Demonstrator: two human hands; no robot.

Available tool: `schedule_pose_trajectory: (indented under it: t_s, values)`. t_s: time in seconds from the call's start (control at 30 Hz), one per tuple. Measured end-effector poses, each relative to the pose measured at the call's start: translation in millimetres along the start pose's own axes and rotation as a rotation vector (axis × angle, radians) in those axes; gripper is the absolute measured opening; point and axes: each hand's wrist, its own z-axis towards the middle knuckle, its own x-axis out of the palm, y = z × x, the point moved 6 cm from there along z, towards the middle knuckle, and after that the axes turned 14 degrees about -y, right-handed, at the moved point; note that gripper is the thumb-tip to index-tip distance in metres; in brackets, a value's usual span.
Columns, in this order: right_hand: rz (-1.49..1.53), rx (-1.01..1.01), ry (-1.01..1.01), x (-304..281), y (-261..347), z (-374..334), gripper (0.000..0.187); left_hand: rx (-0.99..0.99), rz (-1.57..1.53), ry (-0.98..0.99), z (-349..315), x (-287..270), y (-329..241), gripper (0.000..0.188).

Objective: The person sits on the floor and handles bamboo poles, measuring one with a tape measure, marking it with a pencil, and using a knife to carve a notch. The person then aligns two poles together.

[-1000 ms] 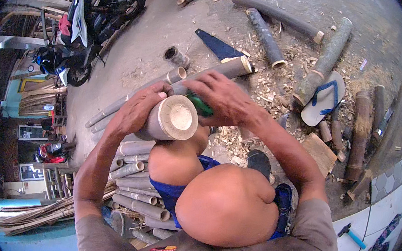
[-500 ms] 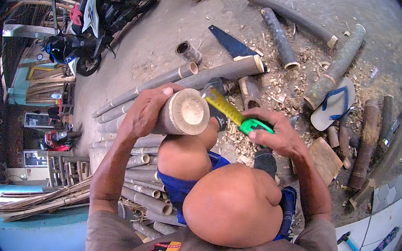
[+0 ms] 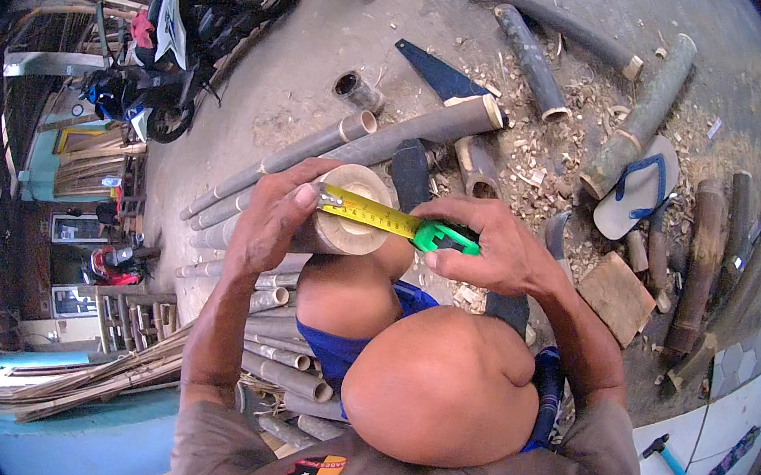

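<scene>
My left hand point(image 3: 272, 218) is wrapped round a thick bamboo piece point(image 3: 344, 239), whose pale round cut end faces up toward me. My right hand point(image 3: 503, 248) grips a green tape measure point(image 3: 426, 234) between thumb and fingers. Its yellow blade point(image 3: 372, 214) lies across the bamboo's cut end, the metal hook at the left rim beside my left thumb. The blade covers part of the end's hollowed middle. My bare knees are just below, the bamboo resting near the left one.
Bamboo poles point(image 3: 285, 372) lie stacked at my left. A saw blade point(image 3: 437, 70), bamboo lengths point(image 3: 532, 62), wood shavings, a flip-flop point(image 3: 639, 194) and a flat wood block point(image 3: 616, 299) spread over the floor ahead and right. A hammer point(image 3: 669, 461) rests on white tiles; motorbikes point(image 3: 160, 72) stand far left.
My right hand has moved left with the tape measure, bringing the blade from beside the bamboo onto its cut end. My left thumb has shifted down to the blade's hook.
</scene>
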Motion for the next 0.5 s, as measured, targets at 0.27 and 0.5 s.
schedule_pose_trajectory:
  t_s: [0.27, 0.5]
  values:
    - [-0.090, -0.171, -0.185, 5.1, -7.6, -3.2, 0.054, 0.036, 0.027, -0.057, -4.0, -4.2, -0.6, 0.087]
    - [-0.045, -0.190, -0.164, 4.7, -7.0, -3.6, 0.053, 0.062, 0.033, -0.074, -3.2, -6.3, 2.3, 0.091]
